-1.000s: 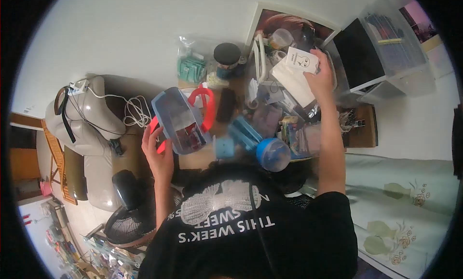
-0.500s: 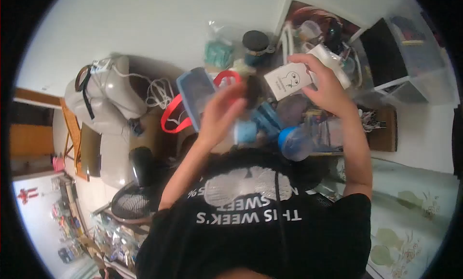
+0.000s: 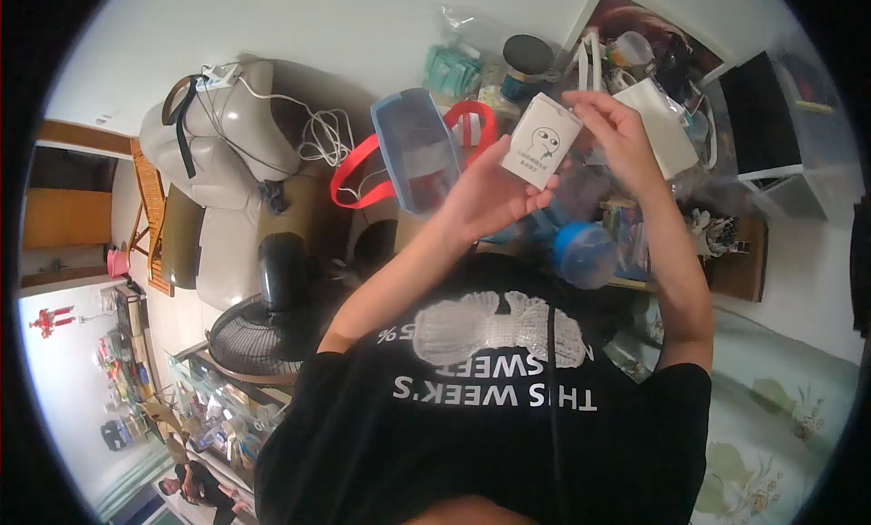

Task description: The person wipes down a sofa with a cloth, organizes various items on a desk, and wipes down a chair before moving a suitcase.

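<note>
A small white box (image 3: 544,142) with a cartoon face printed on it lies tilted in my left hand (image 3: 485,198), whose fingers wrap round its lower end. My right hand (image 3: 621,139) is at the box's upper right edge, its thumb and forefinger on the top corner. Just left of the box stands a blue-grey translucent bin (image 3: 413,153) with red loop handles (image 3: 365,198). Below and right of my left hand is a clear round container with a blue lid (image 3: 585,253).
Behind the box are a dark-lidded jar (image 3: 528,58) and a bag of green packets (image 3: 452,69). A cluttered basket with a white pad (image 3: 658,126) stands at the right. On the left are a grey sofa (image 3: 231,139), white cables (image 3: 327,139) and a black fan (image 3: 254,334). A person (image 3: 201,489) appears lower left.
The white box has moved from the basket area toward the middle. My left hand has left the bin and taken hold of the box; my right hand has shifted to its top corner.
</note>
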Demonstrator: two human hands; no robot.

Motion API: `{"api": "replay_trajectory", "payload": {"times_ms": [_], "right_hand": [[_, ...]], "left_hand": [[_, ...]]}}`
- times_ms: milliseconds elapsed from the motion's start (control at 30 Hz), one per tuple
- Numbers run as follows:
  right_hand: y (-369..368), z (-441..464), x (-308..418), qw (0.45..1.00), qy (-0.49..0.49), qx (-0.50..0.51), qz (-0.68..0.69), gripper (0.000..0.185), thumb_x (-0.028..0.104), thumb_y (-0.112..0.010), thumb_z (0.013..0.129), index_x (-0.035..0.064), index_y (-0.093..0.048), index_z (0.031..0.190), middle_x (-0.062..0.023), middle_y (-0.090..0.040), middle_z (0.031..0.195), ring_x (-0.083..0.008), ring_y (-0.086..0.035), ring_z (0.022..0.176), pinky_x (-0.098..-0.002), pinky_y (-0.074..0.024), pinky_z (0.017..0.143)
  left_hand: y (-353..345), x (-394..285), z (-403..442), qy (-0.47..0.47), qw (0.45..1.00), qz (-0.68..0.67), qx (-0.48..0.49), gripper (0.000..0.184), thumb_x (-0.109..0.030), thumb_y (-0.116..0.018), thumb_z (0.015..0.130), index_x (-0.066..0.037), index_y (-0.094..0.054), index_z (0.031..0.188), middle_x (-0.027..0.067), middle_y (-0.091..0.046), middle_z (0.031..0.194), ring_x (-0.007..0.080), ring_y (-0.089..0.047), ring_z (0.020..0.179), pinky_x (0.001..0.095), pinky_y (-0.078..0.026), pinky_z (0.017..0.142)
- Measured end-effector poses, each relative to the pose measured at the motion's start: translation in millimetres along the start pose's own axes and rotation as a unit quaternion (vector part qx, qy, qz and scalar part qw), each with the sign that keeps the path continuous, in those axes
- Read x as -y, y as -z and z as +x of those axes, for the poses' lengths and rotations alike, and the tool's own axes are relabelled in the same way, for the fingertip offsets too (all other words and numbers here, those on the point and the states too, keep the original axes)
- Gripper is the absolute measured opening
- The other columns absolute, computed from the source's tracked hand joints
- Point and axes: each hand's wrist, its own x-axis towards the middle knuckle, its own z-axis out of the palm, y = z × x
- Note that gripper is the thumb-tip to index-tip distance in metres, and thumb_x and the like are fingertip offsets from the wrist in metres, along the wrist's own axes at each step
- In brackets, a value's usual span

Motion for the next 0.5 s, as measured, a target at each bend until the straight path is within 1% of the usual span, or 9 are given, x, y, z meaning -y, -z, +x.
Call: {"api": "replay_trajectory", "payload": {"times_ms": [33, 67, 133, 167, 233, 367, 433, 500], "right_hand": [[-7, 0, -4, 0.998, -0.016, -0.006, 0.054, 0.026, 0.021, -0.058, 0.094, -0.0014, -0.064, 0.105, -0.0038, -0.066, 0.087, -0.0081, -0.061, 0.077, -0.0229, -0.0509, 0.065], [-10, 1, -6, 0.998, -0.016, -0.005, 0.055, 0.026, 0.021, -0.058, 0.094, -0.0014, -0.064, 0.105, -0.0038, -0.066, 0.087, -0.0081, -0.061, 0.077, -0.0229, -0.0509, 0.065], [-11, 3, -10, 0.999, -0.018, -0.011, 0.046, 0.024, 0.020, -0.059, 0.092, -0.0014, -0.065, 0.102, -0.0039, -0.066, 0.086, -0.0079, -0.060, 0.070, -0.0225, -0.0493, 0.061], [-12, 3, -11, 0.999, -0.018, -0.012, 0.046, 0.024, 0.020, -0.059, 0.092, -0.0014, -0.065, 0.102, -0.0039, -0.066, 0.086, -0.0079, -0.060, 0.070, -0.0225, -0.0493, 0.061], [-12, 5, -12, 0.998, -0.029, 0.000, 0.053, 0.023, 0.021, -0.060, 0.091, -0.0008, -0.066, 0.097, -0.0034, -0.066, 0.082, -0.0077, -0.061, 0.069, -0.0227, -0.0491, 0.060], [-8, 5, -11, 0.998, -0.037, 0.013, 0.044, 0.022, 0.021, -0.061, 0.091, 0.0001, -0.067, 0.095, -0.0032, -0.066, 0.081, -0.0080, -0.061, 0.069, -0.0231, -0.0495, 0.060], [-6, 7, -13, 0.999, -0.036, 0.017, 0.017, 0.022, 0.021, -0.060, 0.091, 0.0004, -0.067, 0.092, -0.0028, -0.066, 0.079, -0.0084, -0.062, 0.068, -0.0238, -0.0498, 0.060], [-5, 8, -16, 0.998, -0.041, 0.020, 0.040, 0.023, 0.022, -0.060, 0.091, 0.0009, -0.067, 0.092, -0.0025, -0.066, 0.079, -0.0084, -0.061, 0.068, -0.0236, -0.0492, 0.060]], "left_hand": [[1, 0, 0, -0.002, 1.000, 0.000, -0.001, 0.055, -0.044, -0.036, 0.098, -0.008, -0.034, 0.141, 0.0218, -0.048, 0.131, 0.0275, -0.057, 0.104, 0.0376, -0.047, 0.089], [2, 0, 0, -0.006, 1.000, 0.003, -0.002, 0.054, -0.043, -0.036, 0.099, -0.008, -0.035, 0.140, 0.0217, -0.048, 0.131, 0.0276, -0.057, 0.103, 0.0375, -0.047, 0.089], [5, 2, 0, -0.008, 1.000, 0.006, -0.003, 0.053, -0.042, -0.036, 0.099, -0.008, -0.036, 0.140, 0.0217, -0.048, 0.130, 0.0276, -0.057, 0.103, 0.0375, -0.047, 0.088], [7, 3, 0, -0.008, 1.000, 0.000, -0.003, 0.053, -0.042, -0.035, 0.099, -0.008, -0.037, 0.139, 0.0219, -0.048, 0.130, 0.0276, -0.057, 0.102, 0.0375, -0.047, 0.088], [7, 3, 0, -0.009, 1.000, -0.006, -0.003, 0.053, -0.042, -0.035, 0.099, -0.008, -0.037, 0.139, 0.0220, -0.048, 0.130, 0.0277, -0.057, 0.102, 0.0375, -0.047, 0.088], [5, 4, -2, -0.007, 1.000, -0.019, -0.011, 0.052, -0.041, -0.034, 0.099, -0.008, -0.037, 0.139, 0.0218, -0.048, 0.129, 0.0276, -0.057, 0.101, 0.0374, -0.047, 0.087], [6, 4, -2, -0.005, 1.000, -0.027, -0.009, 0.052, -0.041, -0.034, 0.099, -0.008, -0.037, 0.139, 0.0218, -0.048, 0.129, 0.0276, -0.057, 0.101, 0.0375, -0.047, 0.087], [9, 4, -2, 0.001, 1.000, -0.028, 0.006, 0.052, -0.040, -0.034, 0.099, -0.008, -0.037, 0.139, 0.0218, -0.048, 0.129, 0.0278, -0.057, 0.100, 0.0375, -0.048, 0.086]]}}
